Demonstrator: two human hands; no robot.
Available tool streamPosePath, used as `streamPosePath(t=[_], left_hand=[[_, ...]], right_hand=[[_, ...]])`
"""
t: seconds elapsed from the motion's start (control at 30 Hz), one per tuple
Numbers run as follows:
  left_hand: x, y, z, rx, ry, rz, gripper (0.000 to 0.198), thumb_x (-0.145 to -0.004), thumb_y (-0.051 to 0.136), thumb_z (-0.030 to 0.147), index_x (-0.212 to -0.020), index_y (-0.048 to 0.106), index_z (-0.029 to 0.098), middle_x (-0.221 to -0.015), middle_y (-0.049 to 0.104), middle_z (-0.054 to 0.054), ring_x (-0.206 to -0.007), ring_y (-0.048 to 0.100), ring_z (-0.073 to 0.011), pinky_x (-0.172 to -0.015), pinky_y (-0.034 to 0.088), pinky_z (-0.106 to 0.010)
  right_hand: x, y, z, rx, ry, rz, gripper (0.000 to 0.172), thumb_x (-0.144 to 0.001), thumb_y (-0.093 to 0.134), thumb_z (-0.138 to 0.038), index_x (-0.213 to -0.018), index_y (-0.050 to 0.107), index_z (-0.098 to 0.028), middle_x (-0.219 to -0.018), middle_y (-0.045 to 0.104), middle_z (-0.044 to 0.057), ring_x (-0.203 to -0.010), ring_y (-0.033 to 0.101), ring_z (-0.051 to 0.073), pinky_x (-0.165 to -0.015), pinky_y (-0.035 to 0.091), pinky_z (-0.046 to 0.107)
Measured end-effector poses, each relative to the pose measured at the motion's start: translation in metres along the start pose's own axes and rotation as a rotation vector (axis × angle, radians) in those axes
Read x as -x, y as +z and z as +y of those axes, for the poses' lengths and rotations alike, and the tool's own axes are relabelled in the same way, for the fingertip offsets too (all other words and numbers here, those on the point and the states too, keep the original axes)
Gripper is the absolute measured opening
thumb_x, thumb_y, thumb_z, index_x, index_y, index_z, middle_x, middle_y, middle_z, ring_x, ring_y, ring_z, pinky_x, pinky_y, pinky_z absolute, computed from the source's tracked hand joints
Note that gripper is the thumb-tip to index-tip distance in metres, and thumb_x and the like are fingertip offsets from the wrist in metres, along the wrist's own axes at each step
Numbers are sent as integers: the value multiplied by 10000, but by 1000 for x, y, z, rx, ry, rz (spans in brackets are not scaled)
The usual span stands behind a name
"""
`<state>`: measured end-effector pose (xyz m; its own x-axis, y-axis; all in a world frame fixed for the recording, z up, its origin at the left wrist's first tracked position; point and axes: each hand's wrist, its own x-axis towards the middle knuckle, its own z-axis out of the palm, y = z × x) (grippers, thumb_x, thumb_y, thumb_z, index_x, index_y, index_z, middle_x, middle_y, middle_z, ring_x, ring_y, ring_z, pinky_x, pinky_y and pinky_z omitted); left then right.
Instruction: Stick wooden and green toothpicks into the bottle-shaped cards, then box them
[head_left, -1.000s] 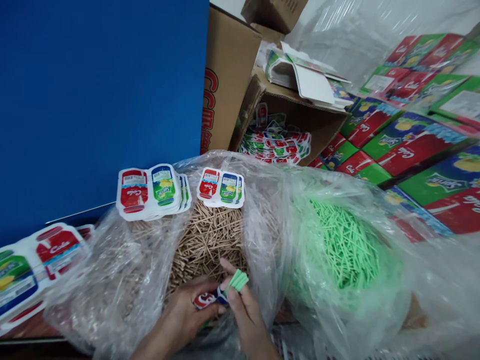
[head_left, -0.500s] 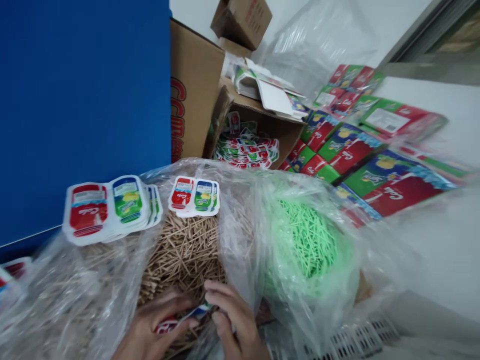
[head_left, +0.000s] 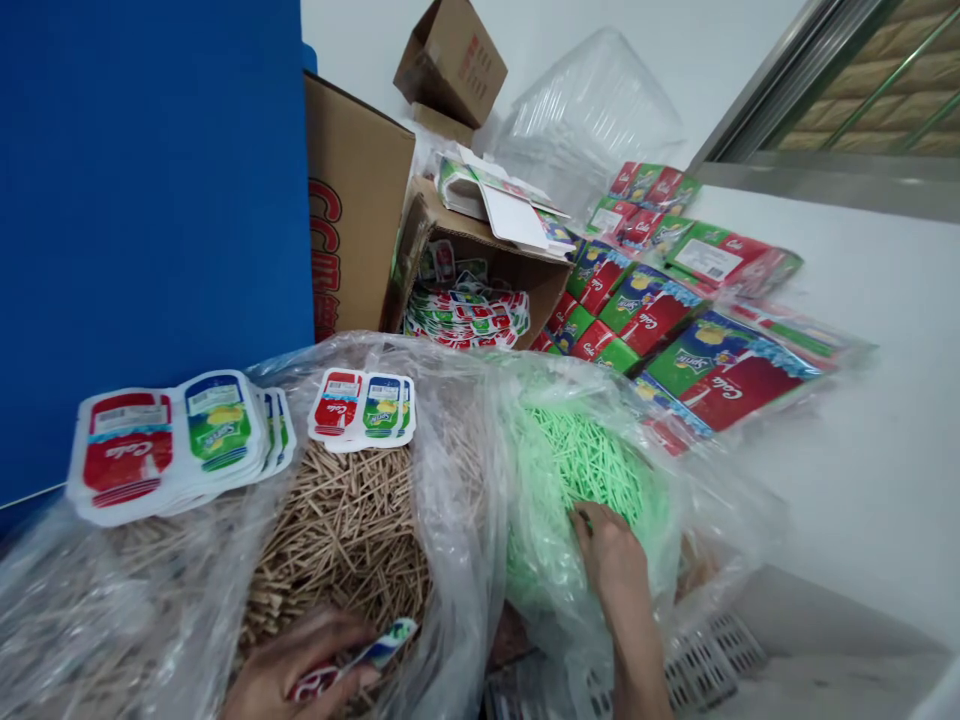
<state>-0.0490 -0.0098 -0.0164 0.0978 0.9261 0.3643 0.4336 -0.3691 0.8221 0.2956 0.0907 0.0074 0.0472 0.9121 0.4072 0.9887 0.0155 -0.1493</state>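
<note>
My left hand [head_left: 307, 660] is closed on a folded drink-label card [head_left: 386, 643], printed red at one end and green and blue at the other. It is held over a plastic-lined heap of brown sticks [head_left: 352, 520]. My right hand [head_left: 609, 545] reaches into a clear bag of bright green sticks [head_left: 592, 460], its fingertips pinched together at the heap's near edge. Whether a stick is between them is too small to tell. A small stack of Cola and Sprite cards [head_left: 361, 410] lies at the far edge of the brown sticks, and a larger card stack [head_left: 180, 440] lies to the left.
Behind the bags an open carton [head_left: 551, 290] holds many printed cards. Wrapped Cola and Sprite boxes [head_left: 697, 350] are piled at the right. A tall blue panel [head_left: 150, 190] borders the left, and a crate with slots [head_left: 712, 660] sits low at the right.
My right hand has left the card and moved right to the green sticks. My left hand still holds the card over the brown sticks. The view has shifted slightly.
</note>
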Motion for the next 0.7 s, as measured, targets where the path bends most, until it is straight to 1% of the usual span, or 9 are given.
streamPosePath(t=[0.1, 0.2, 0.37, 0.43, 0.5, 0.53, 0.57, 0.67, 0.7], left_hand=[[2, 0, 1, -7, -10, 16, 116, -703, 739, 344, -816, 741, 316, -742, 759, 57, -648, 718, -120, -606, 532, -89], [3, 0, 7, -4, -19, 18, 114, -718, 731, 342, -820, 742, 290, -736, 754, 40, -664, 711, -123, -621, 529, -111], [3, 1, 15, 1, -36, -11, 143, -749, 708, 341, -812, 732, 215, -733, 740, -3, -671, 693, -133, -624, 521, -148], [4, 1, 16, 6, -25, -27, 146, -763, 696, 337, -816, 728, 206, -736, 735, -9, -676, 687, -133, -624, 515, -152], [3, 2, 15, 21, -12, -47, 143, -774, 687, 328, -836, 722, 205, -742, 730, -8, -681, 681, -129, -631, 509, -155], [3, 3, 15, 27, -6, -55, 142, -776, 685, 324, -847, 719, 206, -745, 727, -5, -680, 678, -127, -636, 506, -156], [2, 3, 16, 31, 1, -65, 142, -779, 684, 321, -856, 717, 207, -748, 725, -4, -680, 675, -125, -639, 503, -157], [0, 5, 18, 30, 23, -95, 153, -796, 665, 324, -875, 710, 202, -747, 718, -6, -678, 670, -123, -632, 496, -161], [-1, 5, 18, 26, 31, -102, 163, -801, 656, 333, -873, 708, 197, -739, 714, -9, -670, 668, -123, -622, 494, -162]], right_hand=[[5, -5, -4, -50, -17, 61, 457, -892, 313, -375, -809, 699, -144, -822, 720, 149, -753, 662, 263, -709, 483, 366], [6, -9, -7, -138, 7, 254, 472, -892, 345, -434, -815, 704, -138, -862, 722, 147, -771, 665, 254, -700, 490, 352], [3, -21, -21, -279, 90, 499, 298, -850, 488, -355, -823, 679, -127, -838, 705, 132, -767, 656, 252, -720, 494, 370], [7, -34, -38, -470, 169, 582, 209, -834, 535, -312, -857, 648, -138, -838, 695, 111, -731, 646, 226, -706, 496, 365], [19, -50, -62, -794, 269, 645, 155, -828, 569, -292, -900, 606, -161, -840, 685, 72, -596, 616, 169, -601, 500, 320], [28, -57, -76, -931, 266, 641, 132, -816, 596, -276, -894, 597, -169, -816, 682, 50, -545, 604, 150, -556, 497, 297], [38, -61, -91, -1035, 202, 614, 116, -804, 610, -266, -877, 591, -178, -735, 674, 21, -507, 604, 146, -506, 493, 276], [72, -59, -131, -1065, 55, 281, 91, -816, 612, -238, -894, 607, -193, -721, 704, 30, -649, 679, 175, -573, 544, 266], [82, -54, -142, -1093, 58, 243, 100, -834, 591, -213, -932, 598, -200, -732, 710, 27, -642, 683, 162, -574, 551, 254]])
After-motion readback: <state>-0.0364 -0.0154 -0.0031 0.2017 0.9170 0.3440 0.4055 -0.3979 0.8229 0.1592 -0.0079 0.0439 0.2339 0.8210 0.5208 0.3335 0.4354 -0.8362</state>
